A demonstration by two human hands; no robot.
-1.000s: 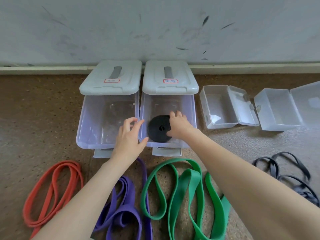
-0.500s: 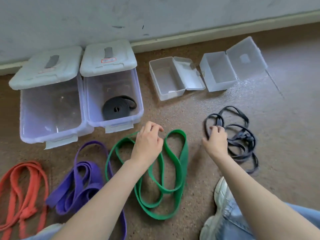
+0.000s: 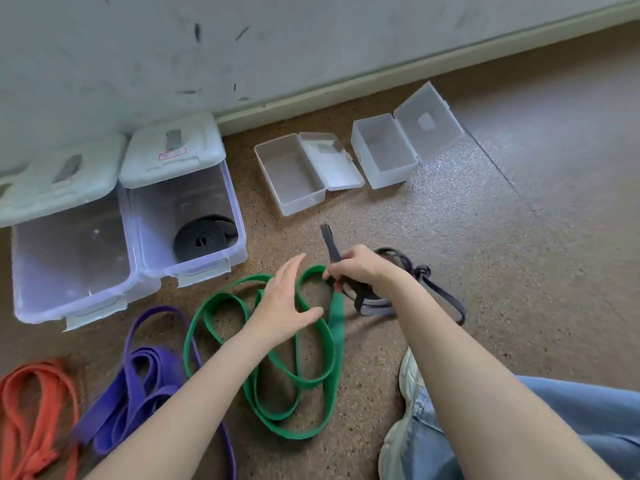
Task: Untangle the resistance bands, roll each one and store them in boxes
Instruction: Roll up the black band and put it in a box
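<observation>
My right hand (image 3: 360, 270) grips a thin dark grey band (image 3: 424, 273), lifting part of its tangle off the floor; one end sticks up above my fingers. My left hand (image 3: 284, 303) hovers open over the green band (image 3: 332, 341), which lies looped on the floor. A purple band (image 3: 145, 379) and an orange band (image 3: 38, 407) lie to the left. A rolled black band (image 3: 204, 237) sits inside the second large clear box (image 3: 239, 237). The large box (image 3: 69, 258) left of it holds nothing.
Two small clear boxes (image 3: 294, 178) (image 3: 384, 159) stand open near the wall, with nothing in them. My shoe (image 3: 405, 410) and jeans leg (image 3: 554, 417) are at the lower right. Speckled brown floor stretches to the right.
My right hand has taken hold of the dark grey band and pulled it up and left. My left hand has opened over the green band. The view has shifted slightly.
</observation>
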